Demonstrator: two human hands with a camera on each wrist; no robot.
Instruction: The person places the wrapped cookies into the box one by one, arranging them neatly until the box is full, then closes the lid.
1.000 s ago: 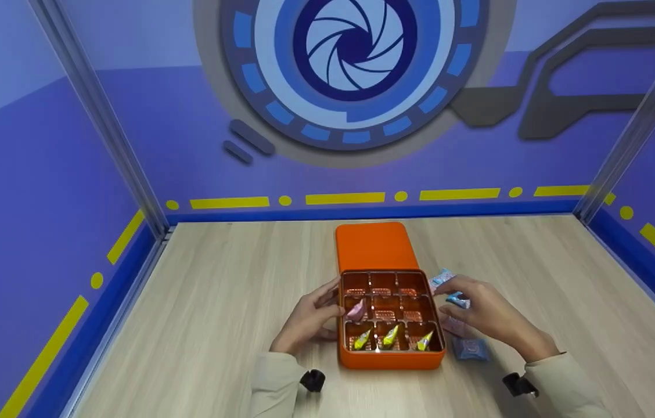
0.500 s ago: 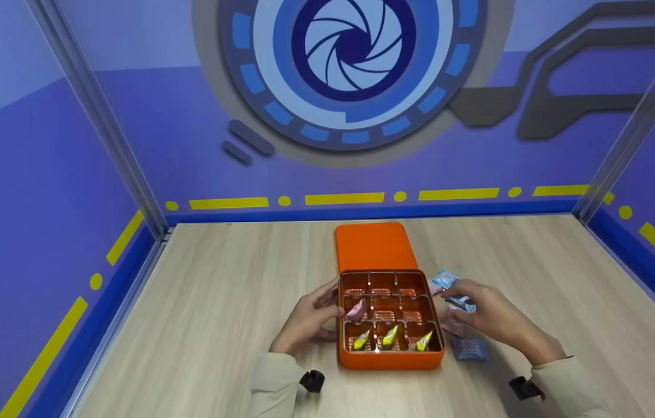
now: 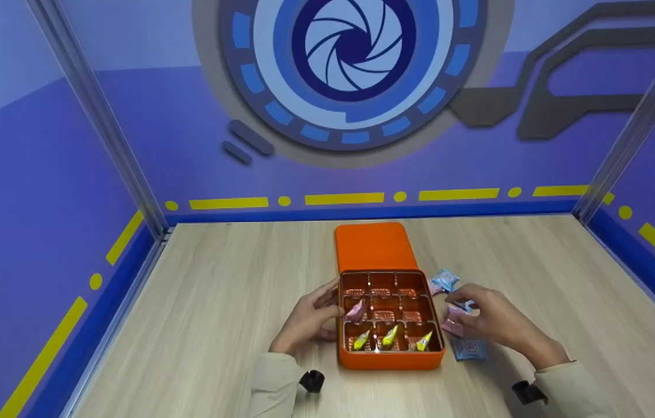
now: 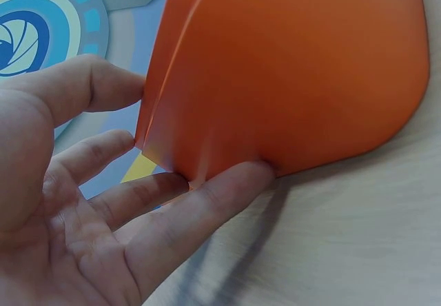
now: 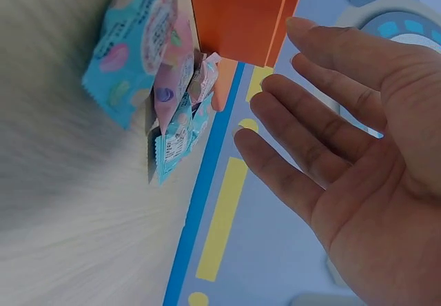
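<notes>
An orange box (image 3: 390, 361) with a divided brown inner tray stands in the middle of the table. Three yellow-wrapped candies (image 3: 390, 337) lie in its front row, one per compartment. One pink-wrapped candy (image 3: 356, 311) is in the middle row's left compartment. My left hand (image 3: 308, 318) touches the box's left side, thumb at the rim, fingers extended along the wall. Right of the box, my right hand (image 3: 493, 318) hovers over wrapped candies, its fingers loosely bent and holding nothing. A pink candy (image 3: 453, 321) and a blue candy (image 3: 470, 349) show beneath it; a third, blue, is partly hidden.
Behind the box lies its orange lid (image 3: 375, 245), flat on the wooden table (image 3: 234, 290). Another blue candy (image 3: 446, 279) lies near the box's back right corner, overlapping a pinkish one. Blue printed panels (image 3: 147, 128) wall in the table's back and sides.
My right hand has shifted a little right and toward me, away from the box, uncovering more of the blue and pink candies. The left hand and the box have stayed put.
</notes>
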